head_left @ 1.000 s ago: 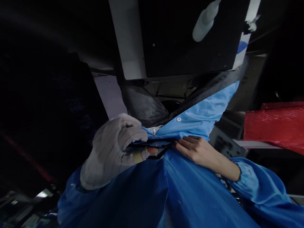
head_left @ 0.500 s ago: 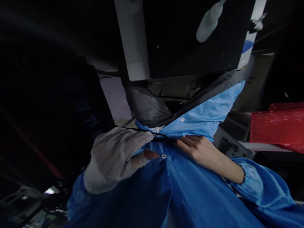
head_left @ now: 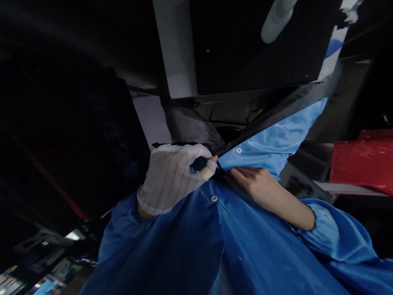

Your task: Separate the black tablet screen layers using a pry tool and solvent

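Observation:
My left hand (head_left: 176, 178), in a white striped glove with the thumb tip bare, is in front of my waist. Its thumb and forefinger meet in a pinch. A thin black cord (head_left: 159, 144) shows behind that glove, and a dark piece of it runs between the two hands. My right hand (head_left: 256, 184), ungloved, has its fingers curled against the cord at the waist; the fingertips are hidden. Both hands lie over a blue work coat (head_left: 196, 241). A white button (head_left: 214, 198) sits just below them, and another button (head_left: 238, 150) is on the lower flap.
Ahead is a black-topped work surface (head_left: 245, 61) with a pale edge, carrying a white bottle (head_left: 278, 22). Red bubble wrap (head_left: 362, 164) lies at the right. A large dark panel (head_left: 123, 123) stands at the left.
My left hand has turned and moved up and right, its thumb now pinched to the forefinger near the right hand. The right hand stays nearly still. The view has shifted slightly.

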